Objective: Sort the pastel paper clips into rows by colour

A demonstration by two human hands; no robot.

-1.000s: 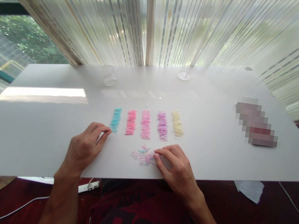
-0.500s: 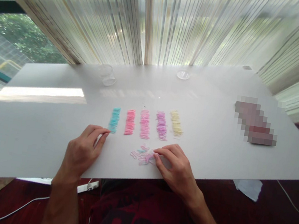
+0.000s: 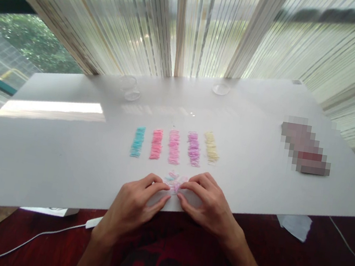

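Note:
A small loose pile of mixed rubber bands [image 3: 173, 179], mostly pink and purple with a bit of turquoise, lies near the table's front edge. My left hand [image 3: 141, 198] reaches the pile's left side, thumb and forefinger slightly apart. From the other side my right hand [image 3: 208, 204] touches the pile, its thumb and fingertips curved with a small gap between them. Beyond the pile, bands lie sorted by colour in columns: turquoise [image 3: 138, 142], coral [image 3: 156, 144], light pink [image 3: 174, 147], purple [image 3: 193, 149] and yellow [image 3: 211, 147].
Clear round plastic dishes or lids [image 3: 132, 95] stand at the back left of the white table [image 3: 43, 162], with another clear lid [image 3: 220, 89] at the back middle. A pixelated reddish object [image 3: 305, 147] lies on the right. String curtains [image 3: 206, 26] hang behind the table.
My left hand has moved right, from the lower end of the turquoise column to the loose pile. My right hand stays at the pile, its fingertips slightly farther left.

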